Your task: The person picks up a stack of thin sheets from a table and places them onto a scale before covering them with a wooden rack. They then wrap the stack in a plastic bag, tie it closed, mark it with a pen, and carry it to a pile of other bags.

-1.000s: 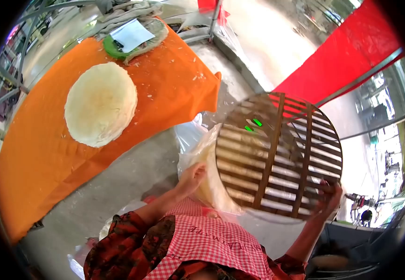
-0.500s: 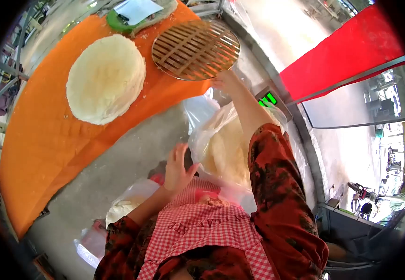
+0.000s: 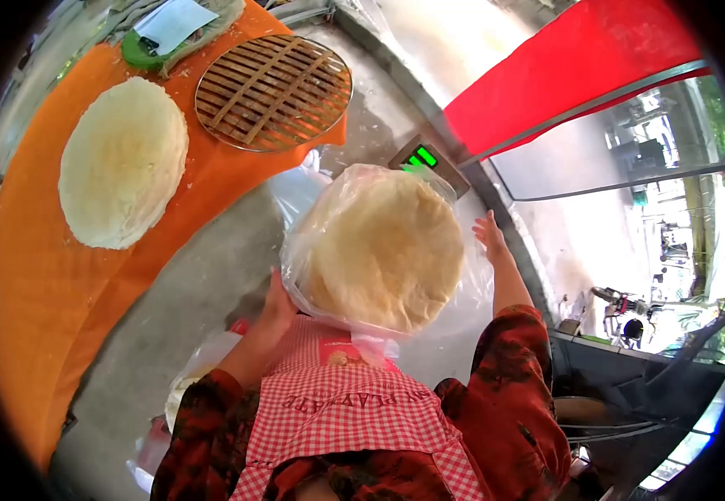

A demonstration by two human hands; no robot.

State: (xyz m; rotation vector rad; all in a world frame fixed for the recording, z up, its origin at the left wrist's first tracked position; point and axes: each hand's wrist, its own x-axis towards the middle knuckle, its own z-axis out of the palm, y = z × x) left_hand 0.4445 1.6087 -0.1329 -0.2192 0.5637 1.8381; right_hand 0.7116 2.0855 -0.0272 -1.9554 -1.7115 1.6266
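A clear plastic bag point(image 3: 296, 242) of thin round flatbread-like sheets point(image 3: 387, 250) is in front of me, over the floor and near my apron. My left hand point(image 3: 277, 307) is at the bag's lower left edge, fingers stretched upward and partly hidden. To the bag's right, my right hand point(image 3: 490, 234) is open with fingers apart, close to the loose plastic. A scale point(image 3: 456, 177) with lit green digits shows just beyond the bag. Whether the bag rests on it is hidden.
An orange-covered table point(image 3: 24, 309) at the left carries a tall stack of pale round sheets point(image 3: 120, 167), a round slatted rack point(image 3: 275, 92) and a green round item point(image 3: 139, 54) with paper on it. Another plastic bag point(image 3: 183, 388) lies low at the left. A red sheet point(image 3: 580, 71) hangs at the right.
My right hand has left the slatted rack's edge and come down to the right of the bag. My left hand has moved to the bag's left edge. The view has shifted right.
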